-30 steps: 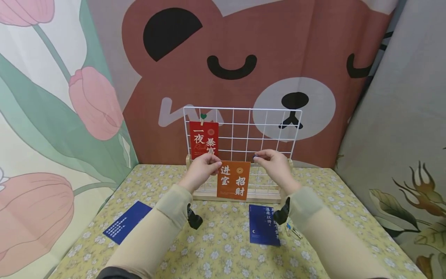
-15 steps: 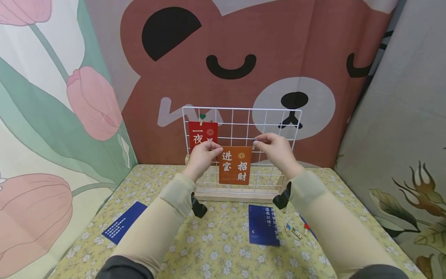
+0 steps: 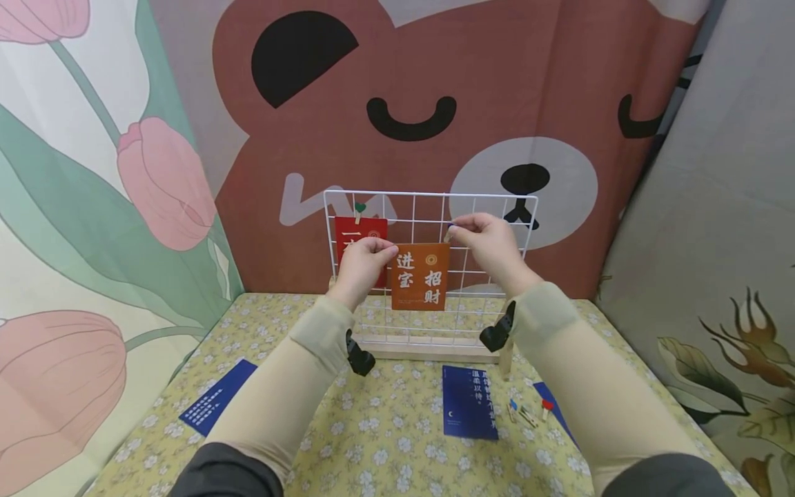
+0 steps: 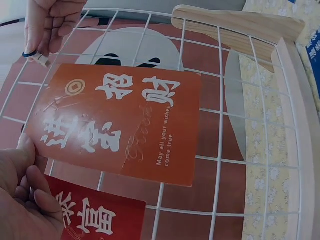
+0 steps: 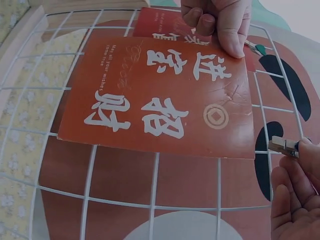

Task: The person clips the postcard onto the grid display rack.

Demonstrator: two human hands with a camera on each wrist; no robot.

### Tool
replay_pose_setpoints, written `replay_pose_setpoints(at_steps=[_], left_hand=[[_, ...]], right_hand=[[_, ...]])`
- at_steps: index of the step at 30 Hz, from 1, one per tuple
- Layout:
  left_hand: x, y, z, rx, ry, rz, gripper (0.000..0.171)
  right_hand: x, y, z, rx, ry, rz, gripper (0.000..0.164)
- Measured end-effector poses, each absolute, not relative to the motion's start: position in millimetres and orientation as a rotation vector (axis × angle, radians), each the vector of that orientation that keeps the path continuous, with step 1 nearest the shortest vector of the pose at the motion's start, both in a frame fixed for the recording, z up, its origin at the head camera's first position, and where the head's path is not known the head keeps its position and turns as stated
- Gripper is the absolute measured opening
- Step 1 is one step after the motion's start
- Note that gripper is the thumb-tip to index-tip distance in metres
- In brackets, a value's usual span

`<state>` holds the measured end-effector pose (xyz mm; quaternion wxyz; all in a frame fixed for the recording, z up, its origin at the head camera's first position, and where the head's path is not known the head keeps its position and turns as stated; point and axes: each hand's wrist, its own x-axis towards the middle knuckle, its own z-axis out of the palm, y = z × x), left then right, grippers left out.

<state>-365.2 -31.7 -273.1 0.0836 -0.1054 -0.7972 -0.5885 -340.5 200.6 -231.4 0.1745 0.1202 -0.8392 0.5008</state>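
My left hand (image 3: 365, 266) pinches an orange card (image 3: 419, 286) with white characters by its upper left corner, in front of a white wire grid (image 3: 472, 259). Between thumb and fingers, my right hand (image 3: 493, 245) holds a small wooden clothespin (image 5: 284, 145) with a dark blue tip, just off the card's upper right corner. A red card (image 3: 360, 224) hangs at the grid's upper left under a clothespin with a green heart (image 3: 360, 208); the left hand and orange card cover part of it.
The grid stands in a wooden base (image 3: 428, 351) on a flowered tablecloth (image 3: 385, 442). Blue cards lie left (image 3: 217, 400) and front right (image 3: 466, 407), with another partly under the right sleeve. Several small clothespins (image 3: 524, 414) lie beside them, one with a red top (image 3: 546, 406).
Both hands have risen along the grid, bringing the orange card and the clothespin up from near the base to beside the red card. The red card stays clipped in place.
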Motion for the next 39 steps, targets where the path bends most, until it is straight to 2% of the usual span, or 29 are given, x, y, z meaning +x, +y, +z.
replay_pose_setpoints(at_steps=[11, 22, 30, 39], left_hand=[[-367, -24, -259, -0.243, -2.282, -1.793, 0.024], [-370, -20, -247, -0.252, -2.244, -1.719, 0.022], [-372, -13, -246, -0.175, -2.267, -1.645, 0.024], [-371, -5, -247, -0.111, -2.216, -1.647, 0.026]], right_hand=[[-344, 195, -213, 0.350, -2.365, 1.404, 0.039], [-349, 181, -204, 0.358, -2.357, 1.415, 0.035], [-357, 169, -204, 0.346, -2.338, 1.467, 0.028], [-357, 163, -204, 0.323, -2.364, 1.466, 0.027]])
